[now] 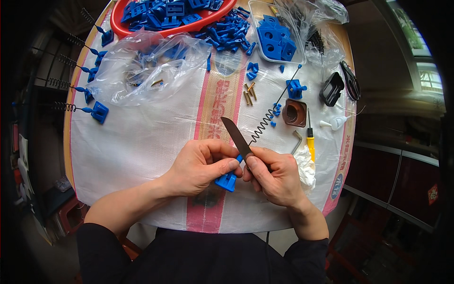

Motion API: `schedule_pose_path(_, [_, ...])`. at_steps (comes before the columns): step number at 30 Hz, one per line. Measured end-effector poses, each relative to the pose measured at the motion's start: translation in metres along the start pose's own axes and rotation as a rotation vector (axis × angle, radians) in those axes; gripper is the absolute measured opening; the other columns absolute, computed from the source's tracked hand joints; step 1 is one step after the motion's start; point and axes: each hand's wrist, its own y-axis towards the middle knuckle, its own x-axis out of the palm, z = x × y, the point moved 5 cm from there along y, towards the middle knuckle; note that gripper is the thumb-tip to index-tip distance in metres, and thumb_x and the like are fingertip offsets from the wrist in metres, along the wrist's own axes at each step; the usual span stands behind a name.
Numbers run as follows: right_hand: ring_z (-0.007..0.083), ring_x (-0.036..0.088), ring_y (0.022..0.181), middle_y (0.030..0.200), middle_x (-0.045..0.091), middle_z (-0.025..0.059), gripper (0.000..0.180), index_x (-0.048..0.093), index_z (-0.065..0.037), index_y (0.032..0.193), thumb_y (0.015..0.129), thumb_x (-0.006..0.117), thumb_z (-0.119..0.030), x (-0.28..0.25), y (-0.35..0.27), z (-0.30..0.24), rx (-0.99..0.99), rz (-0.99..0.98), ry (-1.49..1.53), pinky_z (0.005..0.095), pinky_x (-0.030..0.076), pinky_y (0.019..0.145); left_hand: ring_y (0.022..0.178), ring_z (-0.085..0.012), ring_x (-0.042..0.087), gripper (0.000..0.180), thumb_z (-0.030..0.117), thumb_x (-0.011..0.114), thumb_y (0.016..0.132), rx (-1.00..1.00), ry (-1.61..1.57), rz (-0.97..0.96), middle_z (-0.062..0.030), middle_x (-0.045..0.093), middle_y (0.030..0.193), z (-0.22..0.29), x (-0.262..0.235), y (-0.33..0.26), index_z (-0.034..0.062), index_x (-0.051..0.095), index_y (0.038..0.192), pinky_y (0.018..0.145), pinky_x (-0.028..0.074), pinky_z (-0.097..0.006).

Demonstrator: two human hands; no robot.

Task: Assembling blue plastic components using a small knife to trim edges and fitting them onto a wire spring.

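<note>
My left hand [201,165] grips a small blue plastic bracket [227,181] near the table's front edge. My right hand [274,177] holds a dark-bladed knife [236,135], its blade pointing up and left, with the blade's base against the bracket. Both hands meet above a white woven sheet [137,142] that covers the round table. A black coil spring [262,125] lies just beyond the knife tip, running toward a blue part on a thin rod [295,88].
A red basin [124,29] of blue parts sits at the back, beside a clear bag [142,71] and a clear tray [276,40] of blue pieces. Spring assemblies [97,111] line the left edge. A yellow-handled screwdriver [310,142], hex key [296,140], brown block [295,112], brass pins [249,93] and scissors [351,80] lie right.
</note>
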Motion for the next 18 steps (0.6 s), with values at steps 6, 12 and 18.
schedule_pose_path(6, [0.0039,0.054,0.052,0.065,0.064,0.0015,0.022,0.066,0.001,0.113,0.096,0.056,-0.008,0.0002,0.0,-0.001,0.001,0.014,0.004,0.0217,0.043,0.047,0.088,-0.0123,0.066,0.021,0.007,0.06,0.095,0.002,0.031,0.001,-0.0086,0.069,0.095,0.0003,-0.0002,-0.0004,-0.0037,0.061,0.113,0.075,0.054,-0.025])
schedule_pose_path(12, [0.006,0.059,0.057,0.067,0.066,0.004,0.019,0.066,0.002,0.108,0.095,0.056,-0.008,0.0007,0.0007,-0.0024,-0.037,0.013,-0.027,0.0225,0.047,0.052,0.088,-0.0127,0.067,0.022,0.006,0.06,0.095,-0.005,0.015,0.0,-0.0089,0.069,0.095,-0.0005,-0.0005,-0.0004,-0.004,0.06,0.114,0.075,0.054,-0.025])
schedule_pose_path(18, [0.0102,0.066,0.063,0.071,0.068,0.0068,0.019,0.066,0.004,0.108,0.094,0.057,-0.006,0.0023,0.0013,-0.0049,-0.066,0.013,-0.037,0.0238,0.052,0.058,0.088,-0.013,0.067,0.021,0.006,0.06,0.095,0.002,0.005,-0.002,-0.009,0.069,0.095,-0.001,-0.0005,-0.0001,-0.0039,0.06,0.113,0.075,0.054,-0.026])
